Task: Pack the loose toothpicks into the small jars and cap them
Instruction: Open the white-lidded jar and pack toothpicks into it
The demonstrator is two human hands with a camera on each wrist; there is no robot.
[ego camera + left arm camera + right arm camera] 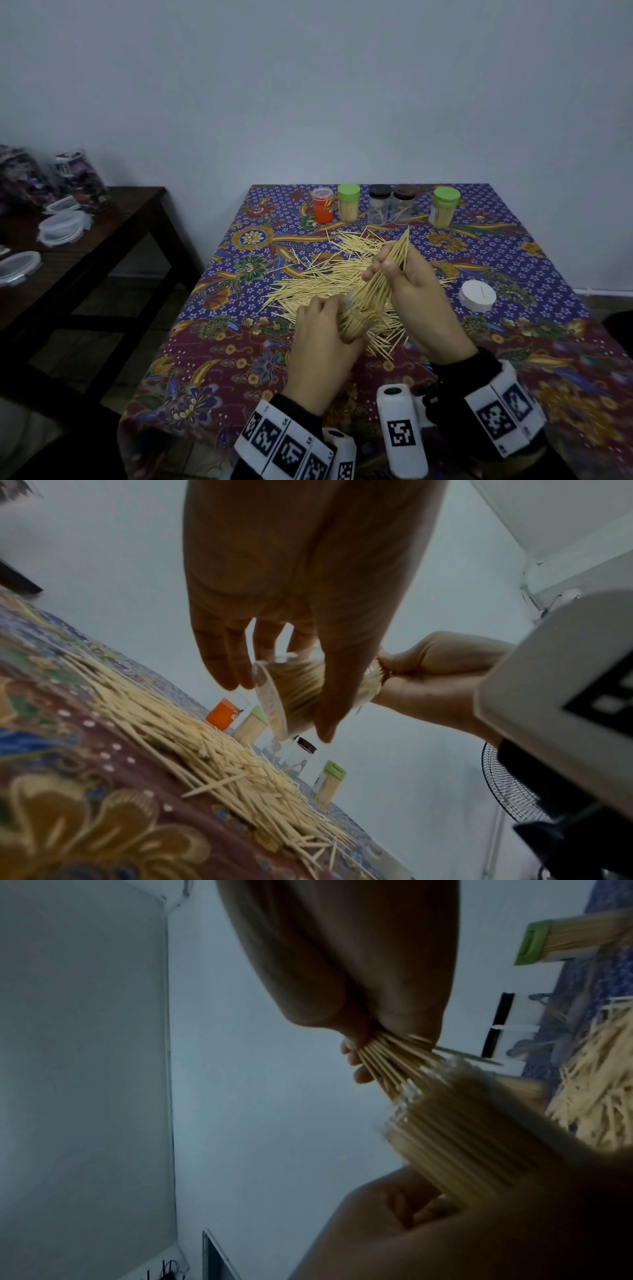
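The left hand (pixel 322 353) gripped a clear jar (pixel 352 325), tilted and already packed with toothpicks, above the near middle of the table (pixel 205 370). The right hand (pixel 421 301) pinched a bundle of toothpicks (pixel 387 270) between thumb and fingers, the bundle's lower ends inside the jar's mouth and its upper ends fanning out toward the far edge.

From the head view the jar was mostly hidden behind the left fingers. The left wrist view showed its clear round base (pixel 270 704) and the thumb and fingers curled round its wall; the right wrist view showed the jar's rim (pixel 441 1091) and the sticks entering it.

A loose pile of toothpicks (pixel 329 274) lay spread over the table's middle, under and beyond both hands. Along the far edge stood a row: an orange jar (pixel 322 205), a green-capped jar (pixel 348 202) full of toothpicks, two dark-lidded clear jars (pixel 390 205) nearly empty, and another green-capped jar (pixel 444 207). A white cap (pixel 477 295) lay near the right edge, apart from the pile. A dark side table (pixel 102 233) to the left carried plastic containers (pixel 61 226).
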